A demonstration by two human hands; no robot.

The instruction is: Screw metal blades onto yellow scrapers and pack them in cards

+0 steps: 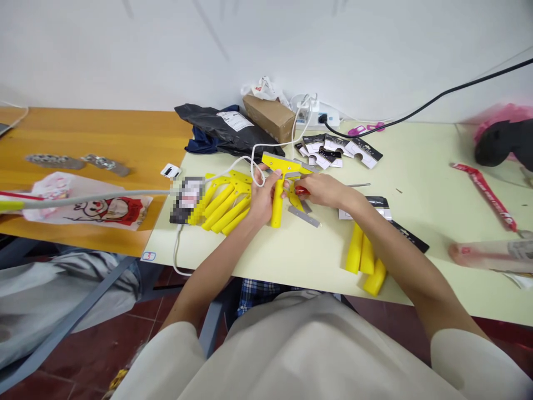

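My left hand [263, 197] is closed around a yellow scraper [277, 205], its handle pointing down and its wide head with a metal blade on top. My right hand [318, 190] is closed on a red-handled screwdriver [301, 190], mostly hidden in the fingers. A thin metal shaft [358, 184] shows beyond that wrist and seems to belong to it. Loose grey blades [305, 216] lie on the table under my hands, near another yellow scraper part. Left of my left hand, several yellow scrapers [225, 208] lie side by side.
More yellow handles [361, 255] lie under my right forearm. Black-and-white cards [333, 149] are piled behind. At the back are a black plastic parcel [231, 130], a cardboard box [270, 116] and a power strip [328, 118]. A white cable [252, 158] loops near my left hand. A bottle [491, 253] lies right.
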